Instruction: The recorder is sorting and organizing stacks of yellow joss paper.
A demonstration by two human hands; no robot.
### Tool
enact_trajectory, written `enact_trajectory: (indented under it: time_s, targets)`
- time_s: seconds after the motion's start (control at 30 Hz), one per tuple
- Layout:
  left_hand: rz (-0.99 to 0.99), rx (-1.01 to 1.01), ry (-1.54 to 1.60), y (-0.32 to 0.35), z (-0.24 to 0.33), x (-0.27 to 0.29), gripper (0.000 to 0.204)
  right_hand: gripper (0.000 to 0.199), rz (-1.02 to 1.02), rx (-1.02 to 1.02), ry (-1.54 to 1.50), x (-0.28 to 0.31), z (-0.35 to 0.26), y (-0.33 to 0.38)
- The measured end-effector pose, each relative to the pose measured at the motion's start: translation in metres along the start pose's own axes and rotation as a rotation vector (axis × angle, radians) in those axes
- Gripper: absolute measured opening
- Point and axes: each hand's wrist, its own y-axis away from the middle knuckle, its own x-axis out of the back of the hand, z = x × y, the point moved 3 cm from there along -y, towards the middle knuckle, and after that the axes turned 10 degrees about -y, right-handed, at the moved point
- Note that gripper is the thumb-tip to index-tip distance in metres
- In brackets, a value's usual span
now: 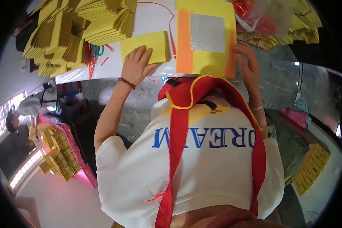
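My left hand (138,64) lies with its fingers outstretched on a small yellow paper stack (160,46) on the white-covered table (148,17). To the right is a larger yellow paper sheet (205,62) with a silver square in its middle and orange strips down both sides; its lower end reaches the table's near edge. Beside its right edge is my right hand (249,64), fingers bent and apart, with the fingertips by the orange strip. I cannot tell whether they press on the paper.
Fanned yellow paper bundles (60,34) crowd the table's left. Green loop handles (97,50) and red string (173,28) lie nearby. A clear plastic bag (269,15) with red contents is at the far right. Another person (28,106) sits left, beside stacked yellow bundles (60,152).
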Motion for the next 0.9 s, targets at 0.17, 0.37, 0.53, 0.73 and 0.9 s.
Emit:
enact_trajectory:
  time_s: [0.17,0.37,0.53,0.73,0.9]
  targets:
    - [0.11,0.009,-0.164,-0.024,0.022,0.025,0.041,0.014,-0.062,-0.018,0.073,-0.005,0.005,0.002]
    - [0.266,-0.341,0.261,-0.045,0.097,0.065,0.032,0.013,-0.067,-0.066,0.076,-0.005,0.003,0.002]
    - [0.243,-0.359,0.322,-0.055,0.097,0.07,0.024,0.015,-0.048,-0.138,-0.064,-0.004,0.01,0.003]
    - [0.138,-0.206,0.499,-0.065,0.085,0.069,0.012,0.024,0.005,-0.181,-0.26,-0.004,0.016,0.005]
    - [-0.031,-0.05,0.7,-0.073,0.082,0.069,0.011,0.026,0.016,-0.212,-0.255,-0.006,0.016,0.005]
